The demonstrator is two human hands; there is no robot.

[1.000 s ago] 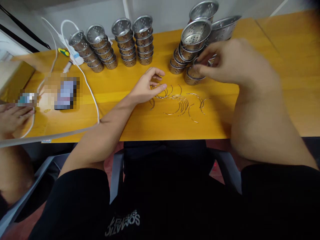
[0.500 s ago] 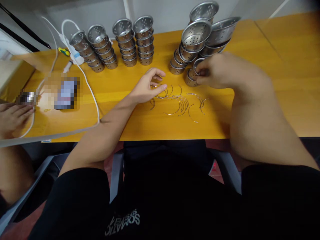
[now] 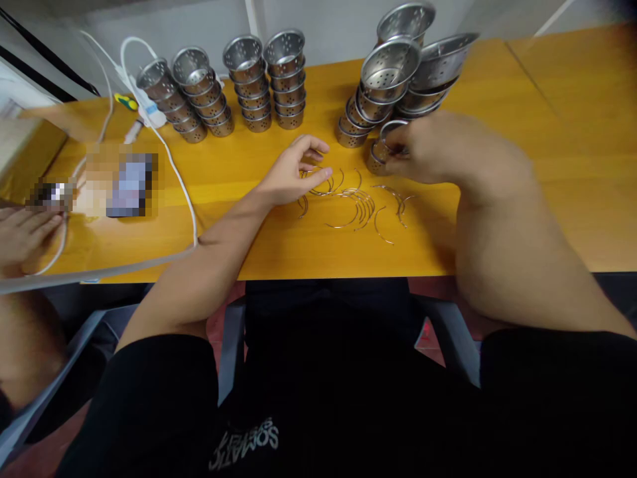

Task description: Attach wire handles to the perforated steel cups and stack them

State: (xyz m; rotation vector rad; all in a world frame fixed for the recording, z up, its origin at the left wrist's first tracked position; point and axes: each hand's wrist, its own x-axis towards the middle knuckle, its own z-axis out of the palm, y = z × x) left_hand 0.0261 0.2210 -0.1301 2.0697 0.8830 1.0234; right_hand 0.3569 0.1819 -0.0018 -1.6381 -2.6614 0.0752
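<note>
My right hand [image 3: 421,149] is closed on the rim of a small perforated metal cup [image 3: 389,131], which sits at a tilt in another cup [image 3: 375,161]. The hand covers the right side of both. My left hand [image 3: 296,169] rests over the table with thumb and fingers apart, holding nothing. Several thin curved wires [image 3: 365,206] lie loosely to the right of and below its fingertips. Just behind my right hand lean taller stacks of perforated cups [image 3: 391,73], wider at the top.
Several more cup stacks [image 3: 286,86] stand along the back of the yellow table [image 3: 562,166]. A white cable [image 3: 174,159] loops across the left side, near a phone [image 3: 130,186]. Another person's hand [image 3: 27,236] lies at the far left.
My right hand has moved slightly, and the cup in its fingers sits at a somewhat different tilt. My left hand and the wires have stayed in place.
</note>
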